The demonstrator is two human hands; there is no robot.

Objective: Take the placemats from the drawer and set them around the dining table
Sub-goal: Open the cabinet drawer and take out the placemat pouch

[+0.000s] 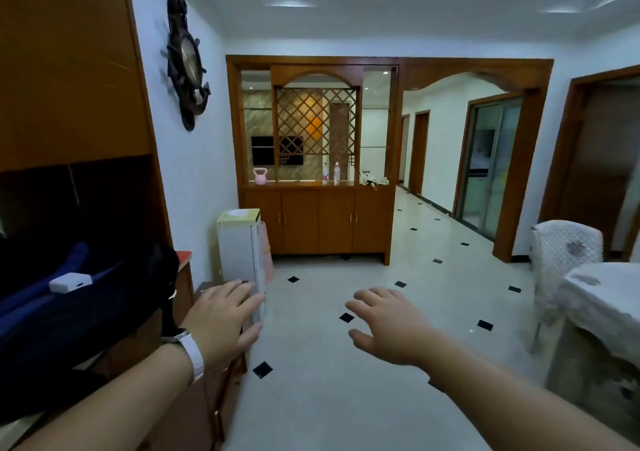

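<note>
My left hand (223, 315), with a white band on its wrist, is stretched out with spread fingers above the front of a low wooden cabinet (204, 391) at the lower left. It holds nothing. My right hand (388, 326) hovers over the tiled floor, fingers apart and empty. The dining table (602, 298), under a white lace cloth, is at the right edge. No placemats are visible, and I cannot make out the drawer.
A dark bag (69, 315) with a small white box lies on the cabinet top at left. A white appliance (242, 249) stands by the wall ahead. A covered chair (564, 253) sits behind the table. A wooden partition cabinet (318, 218) closes the far side.
</note>
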